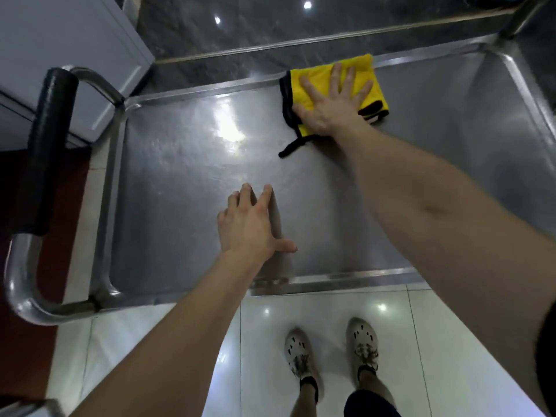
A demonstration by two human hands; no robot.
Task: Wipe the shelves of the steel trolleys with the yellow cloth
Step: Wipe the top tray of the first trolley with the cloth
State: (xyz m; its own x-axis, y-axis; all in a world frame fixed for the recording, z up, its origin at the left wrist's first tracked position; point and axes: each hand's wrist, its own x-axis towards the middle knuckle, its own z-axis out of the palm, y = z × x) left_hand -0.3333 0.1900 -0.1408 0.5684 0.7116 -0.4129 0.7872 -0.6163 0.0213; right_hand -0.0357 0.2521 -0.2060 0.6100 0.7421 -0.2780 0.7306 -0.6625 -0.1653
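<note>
The steel trolley's top shelf (186, 164) fills the middle of the view, shiny and rimmed. A folded yellow cloth (313, 82) with black edging lies near the shelf's far rim. My right hand (334, 100) presses flat on the cloth with spread, straight fingers. A black loop of the cloth trails toward me at its near corner. My left hand (249, 224) rests on the bare steel nearer the front rim, fingers extended and thumb out to the right.
The trolley's push handle (45, 152), with a black grip, curves at the left end. A pale cabinet (60, 55) stands beyond it. A second steel rail (331, 36) runs behind the shelf over a dark floor. My feet (331, 353) stand on white tiles.
</note>
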